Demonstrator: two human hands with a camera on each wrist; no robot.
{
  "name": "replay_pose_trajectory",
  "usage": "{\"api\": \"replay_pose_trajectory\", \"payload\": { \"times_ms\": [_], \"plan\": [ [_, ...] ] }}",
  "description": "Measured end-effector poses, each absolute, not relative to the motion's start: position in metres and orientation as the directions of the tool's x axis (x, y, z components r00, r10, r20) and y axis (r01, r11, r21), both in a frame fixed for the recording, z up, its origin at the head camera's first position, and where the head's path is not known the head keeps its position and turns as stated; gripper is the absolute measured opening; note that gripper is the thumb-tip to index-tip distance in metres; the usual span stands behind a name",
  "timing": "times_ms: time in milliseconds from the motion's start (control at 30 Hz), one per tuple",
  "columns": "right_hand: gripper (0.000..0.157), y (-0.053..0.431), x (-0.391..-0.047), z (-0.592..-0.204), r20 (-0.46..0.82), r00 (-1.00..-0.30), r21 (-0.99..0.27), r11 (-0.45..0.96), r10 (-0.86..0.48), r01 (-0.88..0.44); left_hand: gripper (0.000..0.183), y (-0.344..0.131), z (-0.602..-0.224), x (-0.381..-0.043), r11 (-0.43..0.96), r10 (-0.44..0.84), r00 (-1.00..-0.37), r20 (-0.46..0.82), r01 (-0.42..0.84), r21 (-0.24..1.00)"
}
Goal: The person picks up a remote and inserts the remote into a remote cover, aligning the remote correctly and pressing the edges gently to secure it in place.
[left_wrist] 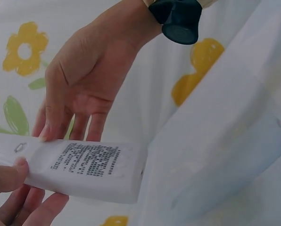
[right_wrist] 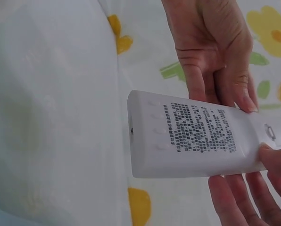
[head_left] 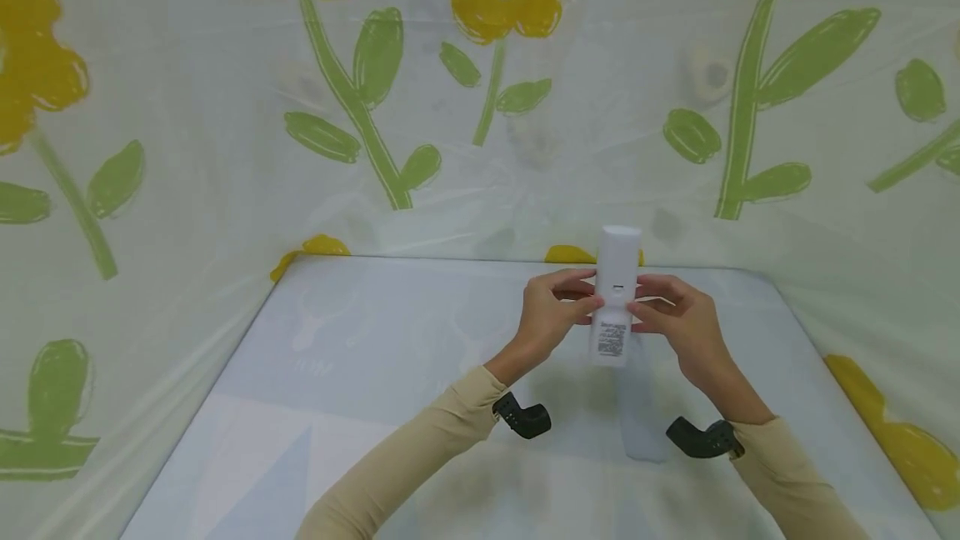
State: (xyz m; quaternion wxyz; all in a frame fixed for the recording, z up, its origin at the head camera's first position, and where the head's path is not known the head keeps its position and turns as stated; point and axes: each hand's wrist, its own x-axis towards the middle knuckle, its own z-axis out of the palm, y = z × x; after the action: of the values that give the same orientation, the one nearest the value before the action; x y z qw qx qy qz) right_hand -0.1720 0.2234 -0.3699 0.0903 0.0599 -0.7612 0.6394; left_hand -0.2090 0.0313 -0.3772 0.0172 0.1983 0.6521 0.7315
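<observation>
A white remote control (head_left: pixel 619 261) is held upright above the table with its back turned to view. That back carries a block of small dark print (right_wrist: pixel 202 129) and a small battery-cover latch mark (left_wrist: pixel 20 148). My left hand (head_left: pixel 547 311) grips its left edge, thumb on the back and fingers behind. From the other side my right hand (head_left: pixel 686 323) pinches the right edge the same way, the two thumbs facing each other near the latch. The front of the remote is hidden in every view.
A pale, glossy table (head_left: pixel 360 332) spreads beneath both arms and mirrors the remote. Behind and beside it hangs a white cloth (head_left: pixel 225 107) with yellow flowers and green leaves. Black wrist-worn devices (head_left: pixel 522 417) sit over both beige sleeves (head_left: pixel 420 440).
</observation>
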Motion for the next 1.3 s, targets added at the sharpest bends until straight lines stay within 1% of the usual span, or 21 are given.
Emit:
{"api": "replay_pose_trajectory", "payload": {
  "times_ms": [167, 333, 500, 700, 900, 967, 1167, 1300],
  "plan": [
    [0.038, 0.231, -0.176, -0.367, 0.201, -0.979, -0.972, 0.127, 0.023, -0.196, 0.039, 0.034, -0.359, -0.201, -0.138, 0.293, -0.928, 0.228, 0.195, 0.971],
    [0.038, 0.237, -0.179, -0.365, 0.189, -0.982, -0.976, 0.119, 0.029, -0.184, 0.037, 0.039, -0.35, -0.199, -0.105, 0.287, -0.931, 0.225, 0.203, 0.974],
    [0.037, 0.24, -0.183, -0.364, 0.177, -0.984, -0.972, 0.162, 0.033, -0.169, 0.036, 0.042, -0.35, -0.201, -0.117, 0.283, -0.93, 0.234, 0.208, 0.971],
    [0.037, 0.244, -0.188, -0.366, 0.176, -0.984, -0.973, 0.159, 0.033, -0.169, 0.037, 0.047, -0.356, -0.208, -0.131, 0.29, -0.928, 0.233, 0.203, 0.97],
    [0.045, 0.251, -0.196, -0.372, 0.164, -0.985, -0.956, 0.254, 0.05, -0.146, 0.038, 0.06, -0.38, -0.228, -0.112, 0.284, -0.933, 0.219, 0.195, 0.974],
    [0.045, 0.251, -0.197, -0.373, 0.161, -0.986, -0.952, 0.272, 0.053, -0.141, 0.038, 0.064, -0.389, -0.236, -0.11, 0.28, -0.936, 0.214, 0.19, 0.976],
    [0.04, 0.253, -0.202, -0.378, 0.16, -0.986, -0.967, 0.209, 0.052, -0.146, 0.038, 0.07, -0.395, -0.242, -0.117, 0.265, -0.946, 0.188, 0.162, 0.98],
    [0.04, 0.257, -0.205, -0.383, 0.146, -0.988, -0.974, 0.183, 0.058, -0.133, 0.037, 0.076, -0.401, -0.247, -0.099, 0.254, -0.949, 0.188, 0.168, 0.981]
  ]
}}
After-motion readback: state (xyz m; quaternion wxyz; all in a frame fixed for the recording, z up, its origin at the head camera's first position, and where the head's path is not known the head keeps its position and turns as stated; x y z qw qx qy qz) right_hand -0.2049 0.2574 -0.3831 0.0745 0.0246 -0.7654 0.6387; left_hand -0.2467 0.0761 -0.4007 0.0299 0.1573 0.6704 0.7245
